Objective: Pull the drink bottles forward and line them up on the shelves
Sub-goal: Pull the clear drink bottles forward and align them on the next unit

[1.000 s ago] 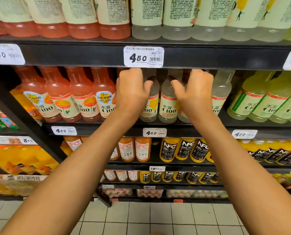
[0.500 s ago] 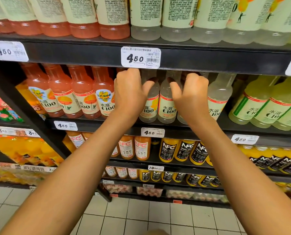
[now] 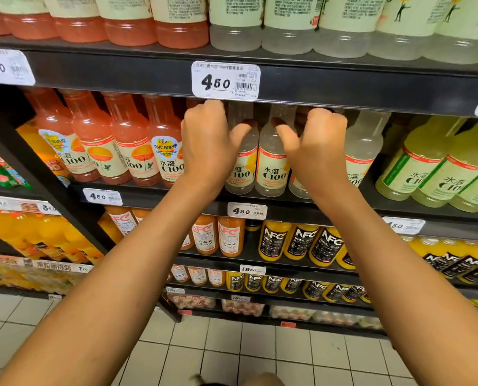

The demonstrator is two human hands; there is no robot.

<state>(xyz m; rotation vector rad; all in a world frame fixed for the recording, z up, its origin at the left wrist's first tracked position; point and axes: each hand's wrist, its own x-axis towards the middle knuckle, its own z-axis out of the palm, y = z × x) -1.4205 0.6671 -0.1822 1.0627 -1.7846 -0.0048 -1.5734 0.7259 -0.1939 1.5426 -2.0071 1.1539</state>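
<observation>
Clear C100 bottles [image 3: 271,165] stand in a row on the middle shelf [image 3: 288,207], under the 4.50 price tag [image 3: 226,81]. My left hand [image 3: 208,143] reaches in at the left end of that row. Its fingers curl back over a bottle neck and its thumb lies on a clear bottle [image 3: 242,168]. My right hand [image 3: 315,154] curls the same way over the neck of another clear bottle [image 3: 299,188], which it mostly hides. Both sets of fingertips are out of sight behind the hands.
Pink C100 bottles [image 3: 126,151] fill the shelf to the left and yellow-green ones [image 3: 438,174] to the right. The upper shelf edge [image 3: 343,90] hangs just above my knuckles. NFC juice bottles [image 3: 302,240] line the shelves below, above a tiled floor [image 3: 232,355].
Both hands have curled tighter over the bottle necks, with knuckles raised and drawn slightly toward me. The view has shifted a little; the bottles stand about where they were.
</observation>
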